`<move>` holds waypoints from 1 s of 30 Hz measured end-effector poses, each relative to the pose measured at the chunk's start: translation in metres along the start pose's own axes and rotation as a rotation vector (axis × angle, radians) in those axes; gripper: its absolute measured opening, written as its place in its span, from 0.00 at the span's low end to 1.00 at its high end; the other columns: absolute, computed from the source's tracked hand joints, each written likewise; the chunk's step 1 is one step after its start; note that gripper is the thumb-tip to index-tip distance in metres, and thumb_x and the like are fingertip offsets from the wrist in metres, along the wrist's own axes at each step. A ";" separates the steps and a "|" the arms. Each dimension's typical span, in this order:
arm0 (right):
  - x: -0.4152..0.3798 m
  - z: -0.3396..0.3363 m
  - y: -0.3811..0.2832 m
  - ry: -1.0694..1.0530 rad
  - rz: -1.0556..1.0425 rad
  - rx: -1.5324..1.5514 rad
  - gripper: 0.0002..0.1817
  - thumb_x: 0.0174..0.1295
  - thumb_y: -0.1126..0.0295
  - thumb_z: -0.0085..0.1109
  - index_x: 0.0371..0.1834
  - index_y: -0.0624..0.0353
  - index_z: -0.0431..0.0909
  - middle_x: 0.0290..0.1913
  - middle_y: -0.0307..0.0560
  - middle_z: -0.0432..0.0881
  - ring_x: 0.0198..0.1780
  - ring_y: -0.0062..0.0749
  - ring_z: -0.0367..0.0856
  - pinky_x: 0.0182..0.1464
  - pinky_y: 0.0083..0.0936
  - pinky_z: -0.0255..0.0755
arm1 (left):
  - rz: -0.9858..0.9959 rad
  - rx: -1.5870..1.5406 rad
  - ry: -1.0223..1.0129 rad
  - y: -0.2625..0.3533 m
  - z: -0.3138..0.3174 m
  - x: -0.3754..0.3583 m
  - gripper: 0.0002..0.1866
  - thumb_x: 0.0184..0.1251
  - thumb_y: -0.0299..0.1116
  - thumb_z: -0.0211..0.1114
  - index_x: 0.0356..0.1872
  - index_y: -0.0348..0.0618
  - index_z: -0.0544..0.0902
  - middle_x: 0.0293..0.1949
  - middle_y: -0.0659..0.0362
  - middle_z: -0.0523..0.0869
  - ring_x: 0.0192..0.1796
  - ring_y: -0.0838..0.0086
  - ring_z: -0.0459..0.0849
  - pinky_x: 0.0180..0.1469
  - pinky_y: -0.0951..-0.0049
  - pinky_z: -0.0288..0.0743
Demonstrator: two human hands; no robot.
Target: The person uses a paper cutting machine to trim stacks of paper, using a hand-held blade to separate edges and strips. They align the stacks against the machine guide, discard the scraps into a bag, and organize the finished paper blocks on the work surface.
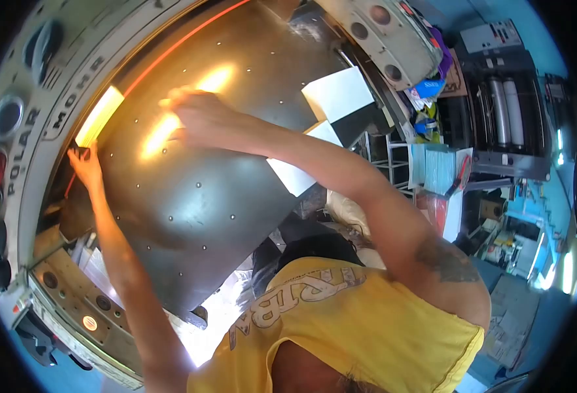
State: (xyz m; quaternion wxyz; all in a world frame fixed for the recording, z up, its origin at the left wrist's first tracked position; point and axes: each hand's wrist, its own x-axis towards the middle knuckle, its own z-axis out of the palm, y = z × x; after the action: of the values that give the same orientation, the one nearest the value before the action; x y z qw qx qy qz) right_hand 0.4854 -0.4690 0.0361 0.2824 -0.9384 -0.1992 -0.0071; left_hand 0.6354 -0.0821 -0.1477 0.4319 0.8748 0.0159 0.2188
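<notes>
My left hand (87, 167) is at the left side of the dark metal table (200, 203), its fingers around a small dark object (82, 153). That object is against the lower end of a narrow, brightly lit stack (100, 118), which lies beside the machine's front edge. Over the table, right of the stack, is my right hand (200, 121), blurred by motion; its fingers cannot be made out clearly. White paper stacks (341, 93) rest at the table's right side, partly behind my right forearm.
A red light line (183, 36) crosses the table along the machine. Buttons and knobs line the machine's front panel (26, 150) at left. A control box (386, 39) stands at upper right. Wrapped light-blue stacks (435, 169) and a machine with rollers (505, 111) are farther right.
</notes>
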 end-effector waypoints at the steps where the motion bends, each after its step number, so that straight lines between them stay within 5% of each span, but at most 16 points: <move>1: -0.042 0.019 0.035 0.257 0.132 -0.053 0.31 0.58 0.57 0.73 0.61 0.64 0.79 0.56 0.61 0.82 0.63 0.55 0.79 0.61 0.46 0.76 | 0.044 0.105 0.060 0.031 -0.007 -0.025 0.45 0.66 0.44 0.77 0.77 0.34 0.65 0.68 0.40 0.75 0.70 0.55 0.76 0.71 0.59 0.73; 3: -0.132 -0.042 0.081 0.172 0.224 -0.269 0.26 0.63 0.58 0.69 0.63 0.55 0.79 0.58 0.56 0.83 0.62 0.54 0.81 0.64 0.41 0.76 | 0.049 0.089 0.103 0.076 -0.008 -0.078 0.37 0.68 0.41 0.76 0.74 0.38 0.72 0.65 0.43 0.77 0.65 0.57 0.81 0.64 0.58 0.79; 4: -0.167 -0.063 0.097 0.431 0.725 0.029 0.24 0.65 0.59 0.68 0.61 0.59 0.80 0.57 0.56 0.84 0.59 0.52 0.83 0.63 0.38 0.77 | -0.014 0.005 0.082 0.101 0.000 -0.105 0.32 0.70 0.38 0.74 0.71 0.38 0.74 0.63 0.47 0.78 0.63 0.61 0.82 0.61 0.60 0.80; 5: -0.208 -0.081 0.128 0.432 0.767 -0.268 0.25 0.64 0.60 0.69 0.60 0.63 0.80 0.55 0.58 0.84 0.57 0.50 0.85 0.61 0.37 0.78 | -0.040 -0.164 -0.012 0.121 0.011 -0.130 0.27 0.71 0.34 0.73 0.68 0.37 0.77 0.63 0.50 0.79 0.62 0.65 0.82 0.61 0.63 0.80; 7: -0.288 -0.091 0.193 0.500 0.943 -0.334 0.29 0.62 0.58 0.72 0.61 0.67 0.79 0.52 0.60 0.86 0.48 0.49 0.89 0.53 0.37 0.82 | -0.040 -0.244 -0.261 0.195 0.036 -0.165 0.20 0.71 0.31 0.72 0.61 0.35 0.83 0.57 0.52 0.85 0.60 0.66 0.83 0.61 0.64 0.79; 8: -0.302 -0.100 0.195 0.474 1.163 -0.189 0.33 0.62 0.57 0.74 0.63 0.71 0.77 0.50 0.61 0.86 0.47 0.48 0.90 0.48 0.35 0.83 | -0.126 -0.263 -0.428 0.216 0.057 -0.179 0.22 0.71 0.35 0.72 0.61 0.34 0.82 0.56 0.51 0.87 0.60 0.65 0.84 0.62 0.64 0.78; 9: -0.314 -0.099 0.198 0.630 1.271 0.392 0.35 0.60 0.56 0.75 0.59 0.77 0.77 0.45 0.63 0.87 0.43 0.45 0.91 0.46 0.35 0.86 | -0.188 -0.261 -0.569 0.265 0.074 -0.188 0.21 0.74 0.35 0.70 0.62 0.36 0.82 0.58 0.51 0.86 0.58 0.69 0.85 0.60 0.69 0.79; 10: -0.317 -0.098 0.200 0.656 1.291 0.655 0.33 0.61 0.58 0.75 0.57 0.78 0.77 0.44 0.61 0.87 0.42 0.42 0.90 0.46 0.33 0.87 | -0.169 -0.286 -0.732 0.299 0.091 -0.188 0.27 0.71 0.42 0.71 0.65 0.35 0.80 0.62 0.43 0.84 0.63 0.60 0.84 0.60 0.62 0.81; 14: -0.313 -0.079 0.219 0.766 1.220 1.244 0.23 0.63 0.65 0.74 0.49 0.77 0.79 0.41 0.57 0.87 0.40 0.41 0.90 0.48 0.32 0.90 | -0.076 -0.298 -1.003 0.357 0.210 -0.197 0.34 0.65 0.49 0.76 0.65 0.36 0.80 0.61 0.42 0.85 0.61 0.57 0.86 0.60 0.61 0.82; 18: -0.298 -0.065 0.227 0.801 1.169 1.178 0.17 0.63 0.69 0.72 0.44 0.76 0.81 0.41 0.57 0.87 0.39 0.39 0.90 0.46 0.32 0.90 | 0.090 -0.104 -1.317 0.391 0.274 -0.199 0.35 0.55 0.51 0.79 0.61 0.40 0.85 0.56 0.45 0.88 0.58 0.57 0.88 0.60 0.62 0.82; 22: -0.277 -0.064 0.230 0.788 1.139 1.199 0.15 0.65 0.71 0.70 0.43 0.76 0.82 0.41 0.59 0.87 0.41 0.42 0.91 0.49 0.33 0.90 | 0.001 -0.009 -1.364 0.401 0.284 -0.182 0.28 0.53 0.47 0.79 0.57 0.49 0.90 0.51 0.51 0.91 0.54 0.60 0.90 0.59 0.61 0.82; 27: -0.219 -0.061 0.230 0.672 1.212 1.203 0.12 0.66 0.72 0.67 0.42 0.76 0.82 0.41 0.60 0.87 0.41 0.45 0.91 0.51 0.34 0.90 | -0.068 0.001 -1.268 0.381 0.275 -0.146 0.26 0.55 0.42 0.78 0.56 0.44 0.88 0.49 0.52 0.91 0.52 0.64 0.88 0.56 0.63 0.80; 30: -0.179 -0.047 0.231 0.597 1.063 1.107 0.13 0.66 0.70 0.66 0.41 0.73 0.82 0.40 0.58 0.88 0.39 0.42 0.90 0.48 0.33 0.89 | -0.091 -0.060 -1.189 0.361 0.259 -0.130 0.25 0.55 0.41 0.78 0.52 0.41 0.87 0.46 0.53 0.89 0.50 0.67 0.85 0.55 0.65 0.77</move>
State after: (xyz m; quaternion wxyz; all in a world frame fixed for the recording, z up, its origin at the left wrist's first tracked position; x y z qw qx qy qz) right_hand 0.4125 -0.7354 -0.0689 0.7110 -0.5911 0.3803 -0.0223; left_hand 0.5622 -0.5299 -0.0580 0.4001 0.8332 -0.1971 -0.3270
